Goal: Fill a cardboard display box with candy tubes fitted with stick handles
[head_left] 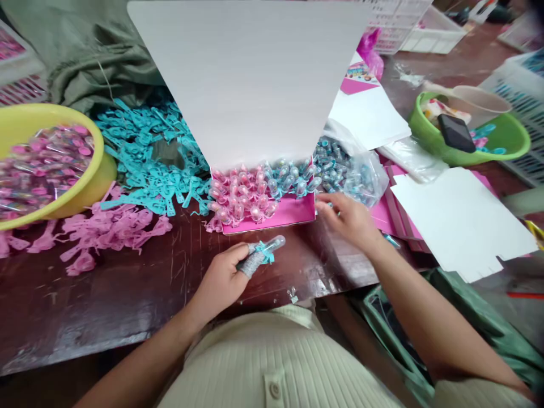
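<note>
My left hand (229,275), with grey wrapping on its fingers, is closed on a clear capsule (274,243) with a blue ribbon-like piece around it, in front of the box. A pink display box (293,211) with a tall white raised lid (255,79) stands on the table. Pink-based capsules (242,195) fill its left part, and blue-based capsules (291,178) stand at its back right. My right hand (340,215) is at the box's right front corner, fingers pinched together on something small and bluish that I cannot make out.
Blue plastic pieces (157,153) and pink plastic pieces (114,229) lie left, beside a yellow basin (100,164) of capsules. A clear bag (361,173) of blue capsules, white card sheets (459,218) and a green basin (446,153) holding a phone (455,133) are right.
</note>
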Motion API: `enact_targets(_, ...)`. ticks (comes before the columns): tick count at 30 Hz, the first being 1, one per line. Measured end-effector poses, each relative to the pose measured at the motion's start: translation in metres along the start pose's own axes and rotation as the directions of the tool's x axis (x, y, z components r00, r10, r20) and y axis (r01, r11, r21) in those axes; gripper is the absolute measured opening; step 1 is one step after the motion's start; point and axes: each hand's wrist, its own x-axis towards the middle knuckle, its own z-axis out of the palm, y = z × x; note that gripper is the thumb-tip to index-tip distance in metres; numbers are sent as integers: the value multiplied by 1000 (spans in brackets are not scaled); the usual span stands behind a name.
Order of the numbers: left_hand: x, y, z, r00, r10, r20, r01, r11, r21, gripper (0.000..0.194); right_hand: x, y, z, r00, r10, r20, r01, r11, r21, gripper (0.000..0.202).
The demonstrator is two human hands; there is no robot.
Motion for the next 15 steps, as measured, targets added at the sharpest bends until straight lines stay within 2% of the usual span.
enact_targets(2,1,-2,3,997,-62,50,68,989,-135,27,18,27,3,991,135,-22,-136,957,-256,41)
enact_targets(4,2,-7,10,993,-89,81,106,968,-230,36,34,45,8,977,200,79,-148,891,-429,39)
enact_targets(7,4,-14,20,993,-119,26,122,951,-285,38,48,56,13,959,192,209,-60,857,-512,36)
enact_targets(9,4,-16,21,988,-151,-42,132,947,-292,35,47,54,8,971,162,178,-54,868,-493,34)
enact_targets(11,1,-15,17,979,-189,-80,155,936,-315,35,37,45,0,994,99,38,-78,928,-365,35)
enact_targets(12,0,-13,15,974,-209,-83,170,927,-333,34,29,37,-5,998,63,-22,-66,970,-234,38)
enact_targets(13,-1,-10,13,971,-226,-79,184,917,-353,34,20,26,-8,999,25,-39,-27,998,-57,41)
enact_targets(14,-2,-7,11,968,-240,-70,198,907,-373,33,9,13,-9,1000,-28,-8,29,989,148,43)
enact_targets(15,-2,-3,10,966,-253,-58,211,897,-389,33,-2,-2,-9,994,-95,58,69,933,353,42)
